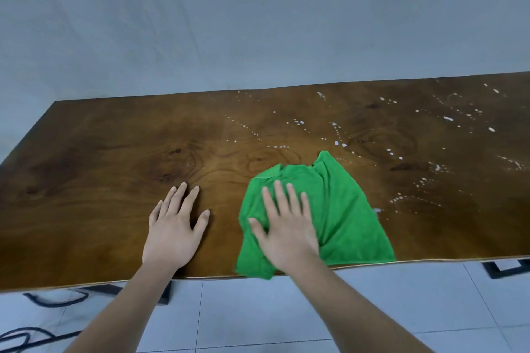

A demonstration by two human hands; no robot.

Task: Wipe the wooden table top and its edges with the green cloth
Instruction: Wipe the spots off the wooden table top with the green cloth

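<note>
A dark wooden table top (114,152) fills the middle of the view. A green cloth (344,209) lies spread near its front edge, one corner hanging slightly over that edge. My right hand (286,229) presses flat on the cloth's left part, fingers spread. My left hand (175,226) rests flat on the bare wood to the left of the cloth, fingers apart, holding nothing. White droplets and specks (335,126) are scattered over the right half of the table, beyond and to the right of the cloth.
A plain grey wall (258,23) rises behind the table's far edge. Below the front edge is a pale tiled floor (258,312) with black cables (43,301) at left and dark table-frame feet (504,266) at right.
</note>
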